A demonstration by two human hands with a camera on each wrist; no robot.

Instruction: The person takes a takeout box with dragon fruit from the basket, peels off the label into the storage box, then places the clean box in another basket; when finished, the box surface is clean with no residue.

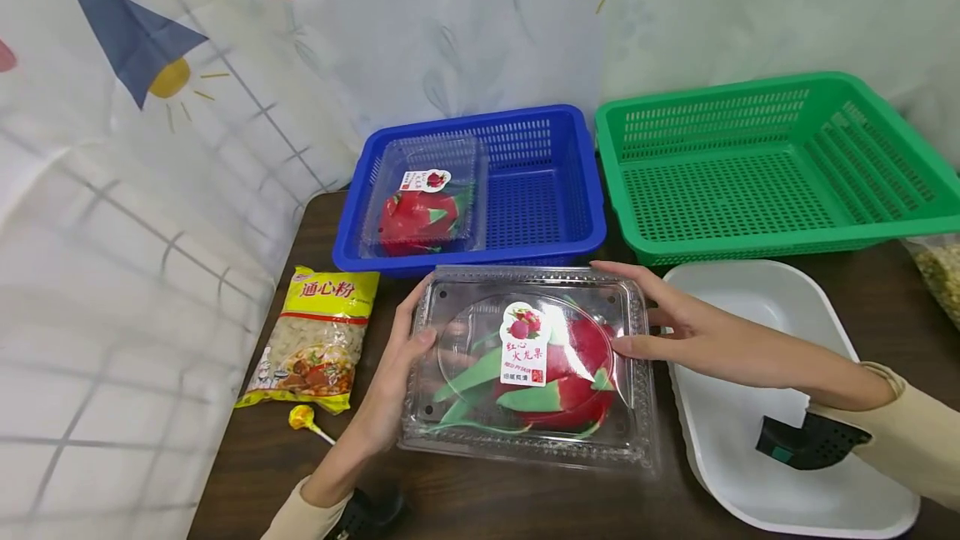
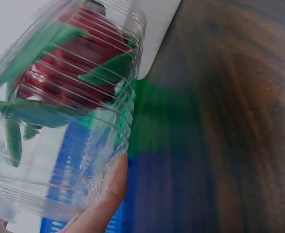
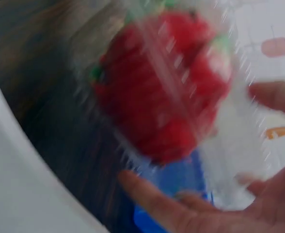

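Note:
A clear plastic clamshell box (image 1: 472, 323) with a red-pitaya label (image 1: 523, 348) is held between both hands above the table's front. Inside it lies a red dragon fruit (image 1: 577, 348) with green scales. My left hand (image 1: 384, 390) grips the box's left side, thumb on the lid's edge and the other fingers mostly hidden. My right hand (image 1: 693, 332) holds the right side, thumb on the lid and one finger along the far corner. The right wrist view is blurred, with the fruit (image 3: 162, 87) showing through the plastic.
Behind stands a blue basket (image 1: 517, 261) containing another boxed dragon fruit (image 1: 420, 219). A green basket (image 1: 750, 244) is to its right, above a white tray (image 1: 720, 473). At left lie a macaroni bag (image 1: 315, 340) and a lollipop (image 1: 302, 417). Another bag (image 1: 943, 273) shows at far right.

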